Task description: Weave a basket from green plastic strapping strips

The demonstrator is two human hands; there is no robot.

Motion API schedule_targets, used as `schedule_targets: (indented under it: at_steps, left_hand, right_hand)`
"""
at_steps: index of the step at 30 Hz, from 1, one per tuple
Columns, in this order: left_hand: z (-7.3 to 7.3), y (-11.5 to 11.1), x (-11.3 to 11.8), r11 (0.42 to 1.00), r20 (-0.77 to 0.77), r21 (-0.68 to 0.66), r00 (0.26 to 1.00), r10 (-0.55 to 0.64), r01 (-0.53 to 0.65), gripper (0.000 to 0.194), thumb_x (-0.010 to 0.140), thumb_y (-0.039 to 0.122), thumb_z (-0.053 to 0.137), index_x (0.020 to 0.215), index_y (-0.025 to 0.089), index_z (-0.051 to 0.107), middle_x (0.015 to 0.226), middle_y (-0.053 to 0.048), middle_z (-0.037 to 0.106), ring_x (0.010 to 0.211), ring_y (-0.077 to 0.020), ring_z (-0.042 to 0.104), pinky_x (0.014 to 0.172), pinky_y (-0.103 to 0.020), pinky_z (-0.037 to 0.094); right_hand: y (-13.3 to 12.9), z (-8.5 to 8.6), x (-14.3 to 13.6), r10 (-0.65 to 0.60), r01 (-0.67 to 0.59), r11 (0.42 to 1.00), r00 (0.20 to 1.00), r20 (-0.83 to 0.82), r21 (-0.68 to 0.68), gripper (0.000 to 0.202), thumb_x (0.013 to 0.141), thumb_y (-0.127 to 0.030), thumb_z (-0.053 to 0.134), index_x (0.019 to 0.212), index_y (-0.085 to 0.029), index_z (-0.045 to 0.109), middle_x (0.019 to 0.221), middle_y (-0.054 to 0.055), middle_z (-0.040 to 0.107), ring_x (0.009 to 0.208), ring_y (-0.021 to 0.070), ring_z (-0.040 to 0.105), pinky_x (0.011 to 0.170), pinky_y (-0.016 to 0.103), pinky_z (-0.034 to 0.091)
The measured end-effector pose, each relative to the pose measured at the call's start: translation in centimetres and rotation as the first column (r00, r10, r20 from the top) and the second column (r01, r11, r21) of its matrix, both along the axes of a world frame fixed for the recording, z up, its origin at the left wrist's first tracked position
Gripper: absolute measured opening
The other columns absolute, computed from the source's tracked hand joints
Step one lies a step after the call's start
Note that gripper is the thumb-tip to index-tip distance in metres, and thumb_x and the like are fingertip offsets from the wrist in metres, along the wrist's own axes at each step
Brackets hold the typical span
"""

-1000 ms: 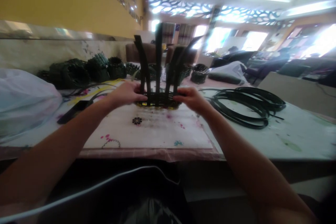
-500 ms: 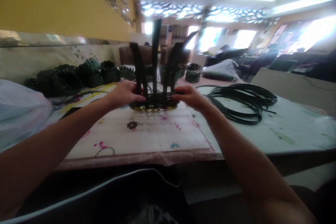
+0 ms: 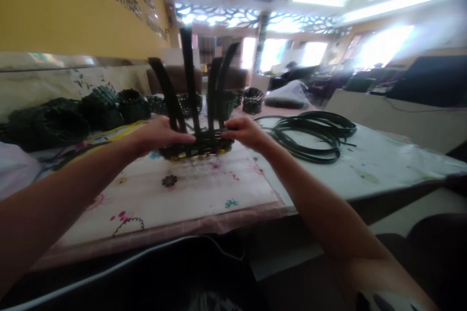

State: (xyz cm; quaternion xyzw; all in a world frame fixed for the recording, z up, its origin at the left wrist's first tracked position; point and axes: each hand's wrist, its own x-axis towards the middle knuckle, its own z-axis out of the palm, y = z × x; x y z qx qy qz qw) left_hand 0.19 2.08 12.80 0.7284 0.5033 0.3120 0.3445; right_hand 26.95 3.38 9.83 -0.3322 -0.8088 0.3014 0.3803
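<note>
A partly woven basket (image 3: 204, 146) of dark flat strips stands on the patterned table cover, with yellow showing along its base. Several wide strips (image 3: 188, 77) rise upright from its low wall. My left hand (image 3: 158, 135) grips the left side of the wall, its thumb laid along the near face. At the right side my right hand (image 3: 242, 131) pinches the upper edge between thumb and fingers, close to an upright strip. The fingertips behind the wall are hidden on both sides.
Coils of dark strip (image 3: 314, 136) lie on the table to the right. Several dark woven baskets (image 3: 134, 106) line the back left. A white plastic bag (image 3: 288, 95) sits at the back, and another pale bag (image 3: 16, 170) is at the left edge. A white cord (image 3: 146, 255) runs below the table edge.
The camera view has turned to the right, so the whole scene appears farther left. Both hands keep their hold on the basket, and its upright strips lean a little differently.
</note>
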Motion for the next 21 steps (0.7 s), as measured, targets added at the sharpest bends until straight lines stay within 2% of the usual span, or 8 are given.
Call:
schedule_targets:
  at_steps: [2, 5, 8, 11, 14, 16, 21]
  left_hand:
    - [0.0, 0.2, -0.2, 1.000, 0.013, 0.004, 1.000, 0.004, -0.005, 0.030, 0.055, 0.040, 0.086, 0.077, 0.021, 0.078, 0.081, -0.007, 0.076, 0.075, -0.0248, 0.069, 0.064, -0.037, 0.056]
    - [-0.1, 0.5, -0.9, 1.000, 0.056, -0.013, 0.998, 0.001, 0.000, 0.025, 0.055, 0.032, 0.087, 0.074, 0.019, 0.076, 0.078, -0.005, 0.075, 0.072, -0.0216, 0.067, 0.067, -0.036, 0.054]
    - [-0.2, 0.6, -2.0, 1.000, 0.121, -0.016, 0.993, 0.009, -0.008, 0.025, 0.054, 0.028, 0.088, 0.072, 0.017, 0.074, 0.072, -0.002, 0.073, 0.069, -0.0173, 0.064, 0.068, -0.033, 0.052]
    - [-0.5, 0.6, -2.9, 0.999, 0.153, -0.020, 0.987, 0.037, -0.035, 0.027, 0.055, 0.030, 0.089, 0.073, 0.018, 0.073, 0.071, 0.001, 0.073, 0.069, -0.0155, 0.063, 0.067, -0.032, 0.050]
    - [-0.6, 0.6, -3.3, 0.998, 0.171, -0.011, 0.983, 0.062, -0.061, 0.030, 0.052, 0.029, 0.091, 0.073, 0.019, 0.073, 0.072, 0.001, 0.073, 0.071, -0.0160, 0.062, 0.066, -0.033, 0.049]
    - [-0.6, 0.7, -3.4, 0.997, 0.185, -0.010, 0.980, 0.075, -0.075, 0.029, 0.052, 0.027, 0.090, 0.072, 0.018, 0.073, 0.073, 0.000, 0.072, 0.073, -0.0160, 0.061, 0.067, -0.033, 0.050]
    - [-0.6, 1.0, -3.7, 0.997, 0.192, -0.035, 0.978, 0.079, -0.074, 0.025, 0.057, 0.024, 0.089, 0.074, 0.015, 0.072, 0.072, 0.000, 0.070, 0.073, -0.0141, 0.060, 0.071, -0.034, 0.049]
  right_hand:
    - [0.0, 0.6, 0.4, 0.028, -0.027, 0.999, 0.999, 0.018, -0.031, 0.025, 0.074, -0.036, 0.069, 0.062, -0.017, 0.056, 0.059, -0.006, 0.044, 0.060, 0.0079, 0.036, 0.056, 0.025, 0.028]
    - [0.1, 1.7, 1.3, 0.103, -0.098, 0.991, 0.993, 0.050, -0.088, 0.020, 0.075, -0.035, 0.068, 0.077, -0.016, 0.068, 0.068, -0.003, 0.058, 0.064, 0.0096, 0.045, 0.062, 0.026, 0.037]
    - [0.3, 2.8, 2.1, 0.153, -0.143, 0.985, 0.982, 0.114, -0.095, 0.021, 0.074, -0.033, 0.070, 0.086, -0.016, 0.071, 0.075, -0.001, 0.064, 0.069, 0.0109, 0.050, 0.068, 0.028, 0.041]
    - [0.5, 3.1, 1.8, 0.163, -0.154, 0.986, 0.967, 0.195, -0.062, 0.016, 0.074, -0.028, 0.070, 0.085, -0.016, 0.071, 0.072, -0.003, 0.061, 0.068, 0.0102, 0.048, 0.068, 0.027, 0.039]
    - [0.5, 2.9, 0.7, 0.078, -0.090, 0.995, 0.963, 0.258, 0.035, 0.005, 0.078, -0.021, 0.065, 0.076, -0.016, 0.066, 0.065, -0.005, 0.054, 0.064, 0.0089, 0.043, 0.065, 0.027, 0.035]
    - [0.5, 2.6, -0.1, 0.030, -0.054, 0.995, 0.962, 0.272, 0.083, 0.008, 0.078, -0.016, 0.062, 0.071, -0.016, 0.061, 0.062, -0.006, 0.049, 0.063, 0.0086, 0.040, 0.065, 0.027, 0.033]
    - [-0.1, 2.4, -0.5, 0.047, -0.056, 0.998, 0.974, 0.222, 0.037, 0.009, 0.078, -0.016, 0.063, 0.070, -0.016, 0.058, 0.064, -0.005, 0.047, 0.065, 0.0092, 0.041, 0.065, 0.027, 0.032]
